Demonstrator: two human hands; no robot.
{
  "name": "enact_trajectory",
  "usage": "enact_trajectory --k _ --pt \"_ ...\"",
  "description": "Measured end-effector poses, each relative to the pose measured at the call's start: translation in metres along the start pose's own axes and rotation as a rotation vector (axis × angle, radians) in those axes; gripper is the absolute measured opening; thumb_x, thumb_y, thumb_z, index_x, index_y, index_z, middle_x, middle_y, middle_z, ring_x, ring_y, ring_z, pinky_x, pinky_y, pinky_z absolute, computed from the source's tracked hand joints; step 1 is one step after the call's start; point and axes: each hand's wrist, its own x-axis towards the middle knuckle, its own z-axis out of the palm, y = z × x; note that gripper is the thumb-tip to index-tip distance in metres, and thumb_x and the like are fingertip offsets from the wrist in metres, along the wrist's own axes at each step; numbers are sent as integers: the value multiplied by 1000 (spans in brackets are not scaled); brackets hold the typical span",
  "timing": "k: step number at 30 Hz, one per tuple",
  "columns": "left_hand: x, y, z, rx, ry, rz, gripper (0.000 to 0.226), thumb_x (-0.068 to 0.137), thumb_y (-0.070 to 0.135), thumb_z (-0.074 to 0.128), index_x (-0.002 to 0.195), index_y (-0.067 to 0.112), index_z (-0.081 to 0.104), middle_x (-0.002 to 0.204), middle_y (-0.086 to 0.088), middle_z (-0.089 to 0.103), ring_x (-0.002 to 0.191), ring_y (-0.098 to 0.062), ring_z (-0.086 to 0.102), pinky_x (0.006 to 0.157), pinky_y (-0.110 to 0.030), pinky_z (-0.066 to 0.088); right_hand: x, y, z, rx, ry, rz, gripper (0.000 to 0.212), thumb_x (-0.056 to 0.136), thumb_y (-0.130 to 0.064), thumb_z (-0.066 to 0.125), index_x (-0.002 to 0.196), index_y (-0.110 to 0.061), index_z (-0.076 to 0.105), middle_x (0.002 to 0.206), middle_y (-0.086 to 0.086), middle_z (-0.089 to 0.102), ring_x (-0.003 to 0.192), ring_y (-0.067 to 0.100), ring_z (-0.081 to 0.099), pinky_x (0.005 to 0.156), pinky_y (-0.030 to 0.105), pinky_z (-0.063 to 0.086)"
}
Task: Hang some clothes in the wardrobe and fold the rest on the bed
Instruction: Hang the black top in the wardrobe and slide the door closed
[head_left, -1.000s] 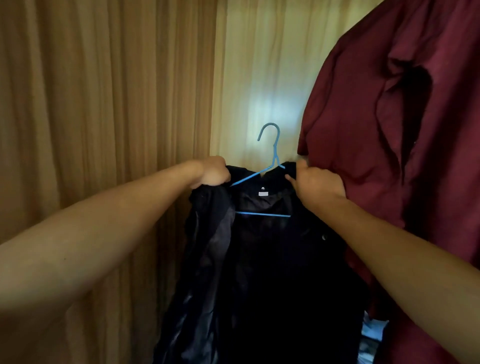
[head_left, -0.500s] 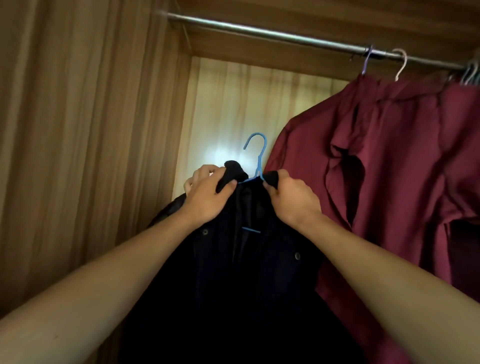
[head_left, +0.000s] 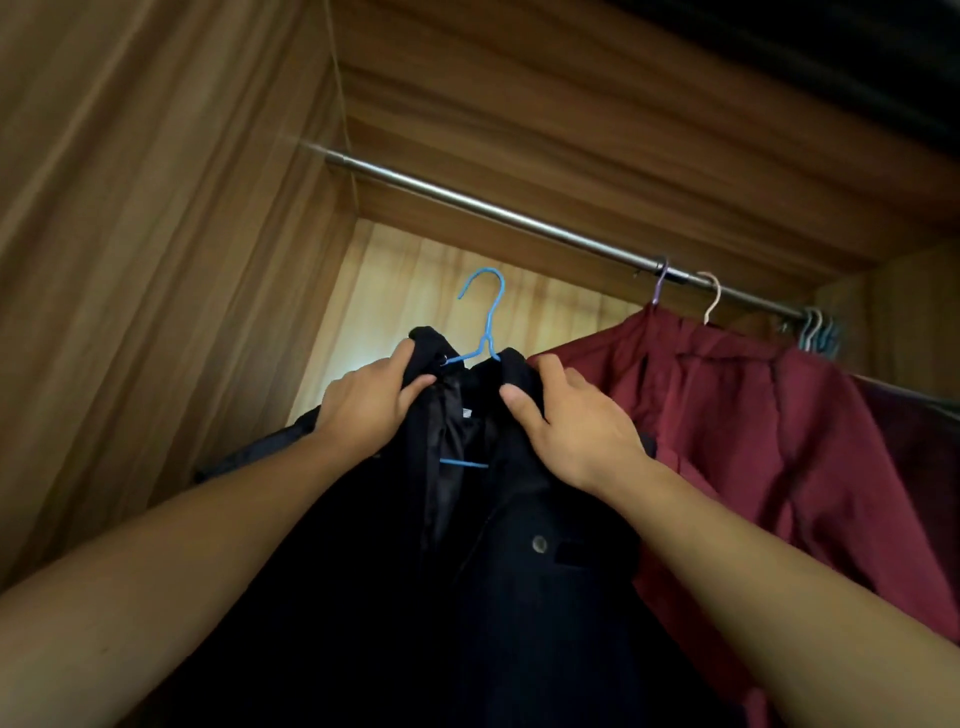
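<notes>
Ideally, left hand (head_left: 369, 410) and right hand (head_left: 571, 431), gripping the jacket (head_left: 493, 597) collar, lift the seemingly upright hanger (head_left: 485, 312) over the rail (head_left: 493, 208) at twelve o'clock.

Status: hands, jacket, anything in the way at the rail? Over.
Left hand and right hand grip jacket at collar. Jacket on blue hanger, hook below rail, not yet hung. Red shirt hangs close on the right.
</notes>
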Motion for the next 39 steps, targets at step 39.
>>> enact_trajectory --k 39 --pt "165 153 125 -377 -238 -52 34 104 21 44 138 25 46 126 -10 57 107 -32 57 89 -42 49 148 159 -80 -785 26 93 35 105 -34 39 136 -23 51 122 10 63 109 34 62 75 38 40"
